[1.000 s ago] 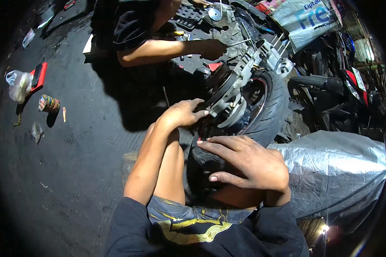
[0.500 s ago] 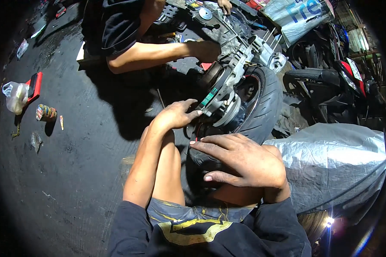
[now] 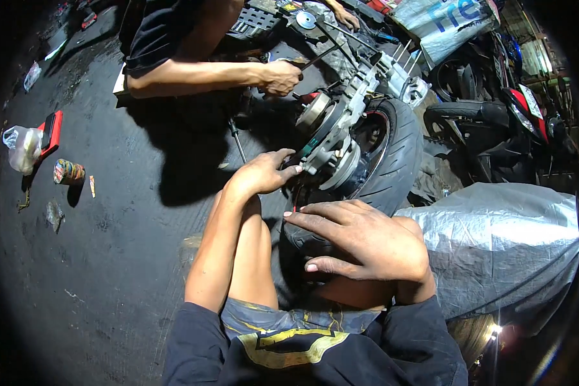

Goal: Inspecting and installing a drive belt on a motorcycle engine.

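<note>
In front of me stands a scooter engine and transmission case joined to a rear wheel with a black tire. My left hand reaches to the near end of the case, thumb and forefinger apart, fingertips at its edge. Whether they press on it, I cannot tell. Over my knee, beside the tire's near side, my right hand lies open with fingers spread, holding nothing. Across from me a co-worker's hand grips a dark rod-like tool over the case. Their other hand rests farther back.
A screwdriver lies left of the case. Farther left on the dark floor are a red box, a plastic bag and a colourful can. A silver cover drapes something at right; motorcycle parts stand behind it.
The co-worker's near arm has drawn back left, and its hand now shows a rod-like tool. Their far hand has come further into sight. My hands have stayed in place.
</note>
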`<state>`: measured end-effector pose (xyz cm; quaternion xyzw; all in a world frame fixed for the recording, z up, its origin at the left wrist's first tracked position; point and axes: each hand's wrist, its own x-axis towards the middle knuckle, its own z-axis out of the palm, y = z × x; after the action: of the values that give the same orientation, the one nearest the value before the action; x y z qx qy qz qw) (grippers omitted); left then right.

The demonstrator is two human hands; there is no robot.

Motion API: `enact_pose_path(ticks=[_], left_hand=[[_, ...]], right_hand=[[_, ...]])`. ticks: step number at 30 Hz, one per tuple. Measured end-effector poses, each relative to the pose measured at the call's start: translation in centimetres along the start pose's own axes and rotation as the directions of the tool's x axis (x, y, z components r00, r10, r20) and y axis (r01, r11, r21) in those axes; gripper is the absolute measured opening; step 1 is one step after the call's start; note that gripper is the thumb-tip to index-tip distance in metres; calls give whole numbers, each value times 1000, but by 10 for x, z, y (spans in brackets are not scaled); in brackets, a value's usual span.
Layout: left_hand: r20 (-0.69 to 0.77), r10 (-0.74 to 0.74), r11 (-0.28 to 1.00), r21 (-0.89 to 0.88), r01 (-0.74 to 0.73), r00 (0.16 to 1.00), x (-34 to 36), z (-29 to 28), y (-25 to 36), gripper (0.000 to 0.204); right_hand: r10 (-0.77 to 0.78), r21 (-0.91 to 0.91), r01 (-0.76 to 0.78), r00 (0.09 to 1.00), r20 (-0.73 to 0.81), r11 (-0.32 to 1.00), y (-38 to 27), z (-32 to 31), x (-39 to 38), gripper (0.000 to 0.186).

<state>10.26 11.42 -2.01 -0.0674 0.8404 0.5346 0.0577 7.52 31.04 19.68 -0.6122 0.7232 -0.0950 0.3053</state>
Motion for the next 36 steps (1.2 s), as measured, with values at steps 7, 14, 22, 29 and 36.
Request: enact_pose_path(ticks=[7,14,22,29,36], left_hand=[[-1,0,1000,10,0,1000,0,-1,1,64],[-3,0,999,34,0,1000,0,0,0,64],[10,-7,999,37,7,1000,1,1,-1,64],[15,-22,999,33,21,1000,0,1,1,66],[6,-19,1000,-6,19,1000,-1,-2,4,62]], right_hand=[[7,-11,-7,1000,-1,1000,-1,0,0,69],[7,-7,-7,1000,3,1000,0,0,0,70],[2,1,-2,1000,9,1000,0,0,1,70],[10,-18,-10,1000,10,1000,0,0,0,70],[-37,-42,37,999,10,998,0,-2,1,65]])
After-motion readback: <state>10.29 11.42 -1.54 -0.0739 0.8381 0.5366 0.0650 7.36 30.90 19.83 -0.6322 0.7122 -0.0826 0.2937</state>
